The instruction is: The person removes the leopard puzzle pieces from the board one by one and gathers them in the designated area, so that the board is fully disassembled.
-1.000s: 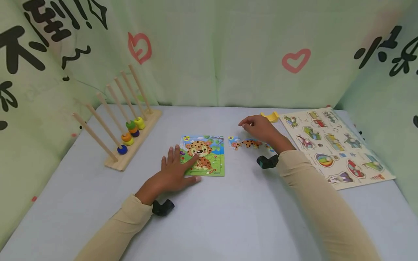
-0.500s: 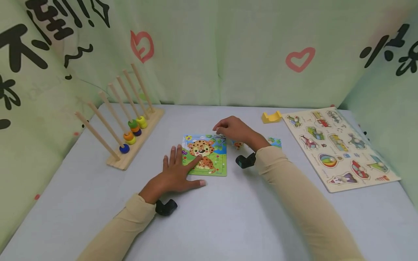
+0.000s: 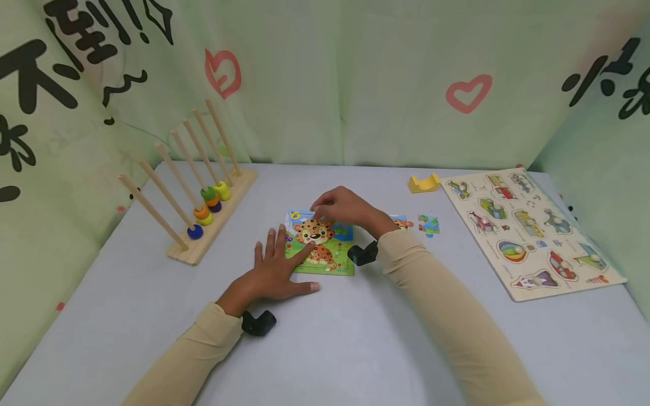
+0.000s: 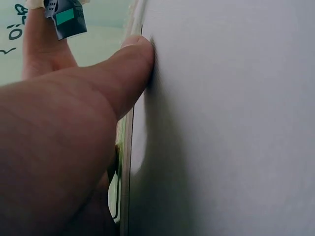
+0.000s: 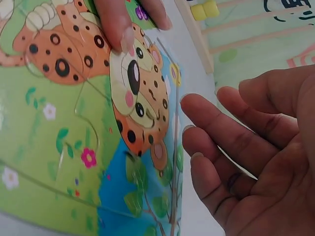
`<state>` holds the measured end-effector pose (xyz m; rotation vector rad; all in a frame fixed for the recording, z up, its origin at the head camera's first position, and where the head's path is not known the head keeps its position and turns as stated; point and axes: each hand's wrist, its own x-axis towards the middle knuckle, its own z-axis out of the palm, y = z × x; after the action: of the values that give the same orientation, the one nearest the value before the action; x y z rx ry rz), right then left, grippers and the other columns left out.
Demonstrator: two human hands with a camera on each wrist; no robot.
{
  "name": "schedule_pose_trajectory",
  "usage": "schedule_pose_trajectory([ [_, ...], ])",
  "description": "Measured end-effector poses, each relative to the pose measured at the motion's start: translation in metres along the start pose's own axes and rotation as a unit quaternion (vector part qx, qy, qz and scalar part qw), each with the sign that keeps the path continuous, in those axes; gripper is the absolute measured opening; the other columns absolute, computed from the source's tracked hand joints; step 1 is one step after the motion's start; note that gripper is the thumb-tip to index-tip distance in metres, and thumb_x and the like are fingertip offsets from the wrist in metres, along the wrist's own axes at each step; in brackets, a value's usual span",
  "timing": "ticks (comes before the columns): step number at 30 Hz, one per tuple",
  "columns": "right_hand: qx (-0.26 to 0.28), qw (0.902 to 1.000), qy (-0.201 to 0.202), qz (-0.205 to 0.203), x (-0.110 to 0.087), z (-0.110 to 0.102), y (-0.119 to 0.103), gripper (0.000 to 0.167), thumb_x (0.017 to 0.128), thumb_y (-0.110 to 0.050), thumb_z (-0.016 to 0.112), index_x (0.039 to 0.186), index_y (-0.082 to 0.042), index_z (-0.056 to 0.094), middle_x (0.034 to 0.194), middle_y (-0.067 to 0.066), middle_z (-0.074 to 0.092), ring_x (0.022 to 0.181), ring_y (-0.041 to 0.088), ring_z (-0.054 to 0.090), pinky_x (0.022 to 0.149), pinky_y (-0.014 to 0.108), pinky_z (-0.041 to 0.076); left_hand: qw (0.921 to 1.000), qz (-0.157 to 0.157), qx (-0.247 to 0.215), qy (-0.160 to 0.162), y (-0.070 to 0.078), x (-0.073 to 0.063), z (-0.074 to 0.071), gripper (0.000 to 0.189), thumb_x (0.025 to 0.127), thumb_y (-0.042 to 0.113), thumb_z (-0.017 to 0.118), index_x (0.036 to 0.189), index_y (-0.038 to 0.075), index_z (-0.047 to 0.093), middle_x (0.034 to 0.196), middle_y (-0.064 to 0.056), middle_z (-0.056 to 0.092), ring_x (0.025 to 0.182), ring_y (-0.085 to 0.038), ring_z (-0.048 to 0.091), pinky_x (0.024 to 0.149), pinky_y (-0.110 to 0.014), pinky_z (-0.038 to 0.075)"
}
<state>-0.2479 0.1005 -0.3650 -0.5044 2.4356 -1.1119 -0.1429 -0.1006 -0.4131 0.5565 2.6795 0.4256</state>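
A leopard picture puzzle [image 3: 330,259] lies flat on the table, its picture whole where the hands leave it in view. My left hand [image 3: 271,276] rests on its left side with fingers spread, and a fingertip touches the leopard's face. The thumb lies on the table by the near edge. Above the puzzle's far edge is my right hand [image 3: 347,207]. In the right wrist view this hand's fingers [image 5: 221,128] are loosely bent and hold nothing. Right of it lie loose puzzle pieces [image 3: 429,225], partly hidden by the right wrist.
A wooden bead rack [image 3: 185,256] with upright pegs and coloured beads stands at the left. At the back right lies a yellow curved block [image 3: 424,183] beside a large wooden picture board [image 3: 540,245]. A pale curtain [image 3: 340,84] closes off the table's back.
My right hand has moved left from above the loose pieces to the puzzle's far edge. More of the loose pieces is uncovered. The left hand has stayed on the puzzle.
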Motion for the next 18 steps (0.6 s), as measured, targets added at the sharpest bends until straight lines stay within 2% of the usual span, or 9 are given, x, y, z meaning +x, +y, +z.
schedule_pose_trajectory([
  [4,-0.015,0.9998,0.003,-0.012,0.004,0.007,-0.003,0.034,0.099,-0.034,0.053,0.110,-0.008,0.073,0.104,0.001,0.070,0.088,0.019,0.061,0.081,0.035,0.048,1.0000,-0.001,-0.003,0.001,0.000,0.000,0.001,0.088,0.084,0.072,0.055,0.156,0.032,0.022,0.156,-0.026,-0.020,0.140,-0.044,-0.023,0.105,-0.067,-0.009],
  [7,-0.020,0.9996,-0.001,-0.021,0.007,0.011,-0.004,0.046,0.101,-0.046,0.047,0.108,-0.009,0.074,0.101,0.000,0.071,0.096,0.018,0.060,0.088,0.038,0.046,1.0000,-0.004,-0.003,-0.002,0.000,0.001,0.001,0.088,0.084,0.072,0.054,0.156,0.033,0.021,0.156,-0.025,-0.020,0.140,-0.043,-0.024,0.105,-0.067,-0.009],
  [10,-0.012,0.9998,-0.008,-0.011,0.008,0.014,-0.006,0.057,0.100,-0.055,0.040,0.112,-0.010,0.072,0.099,-0.001,0.073,0.109,0.016,0.059,0.097,0.040,0.041,0.9999,-0.009,-0.002,-0.006,0.000,0.001,0.001,0.089,0.084,0.074,0.053,0.156,0.034,0.020,0.156,-0.024,-0.021,0.140,-0.042,-0.025,0.105,-0.066,-0.010],
  [13,0.000,0.9999,-0.013,0.000,0.009,0.016,-0.009,0.063,0.100,-0.060,0.034,0.116,-0.010,0.070,0.098,-0.001,0.073,0.110,0.017,0.061,0.099,0.041,0.040,0.9999,-0.011,0.001,-0.009,0.000,0.002,0.001,0.090,0.083,0.075,0.051,0.156,0.034,0.019,0.156,-0.023,-0.022,0.140,-0.042,-0.026,0.105,-0.066,-0.011],
  [18,0.015,0.9996,-0.023,0.000,0.010,0.020,-0.014,0.065,0.100,-0.060,0.032,0.118,-0.009,0.069,0.098,0.001,0.074,0.103,0.017,0.065,0.095,0.040,0.044,0.9999,-0.012,-0.001,-0.010,-0.001,0.001,0.001,0.090,0.083,0.076,0.051,0.156,0.034,0.018,0.156,-0.022,-0.022,0.139,-0.042,-0.026,0.105,-0.066,-0.011],
])
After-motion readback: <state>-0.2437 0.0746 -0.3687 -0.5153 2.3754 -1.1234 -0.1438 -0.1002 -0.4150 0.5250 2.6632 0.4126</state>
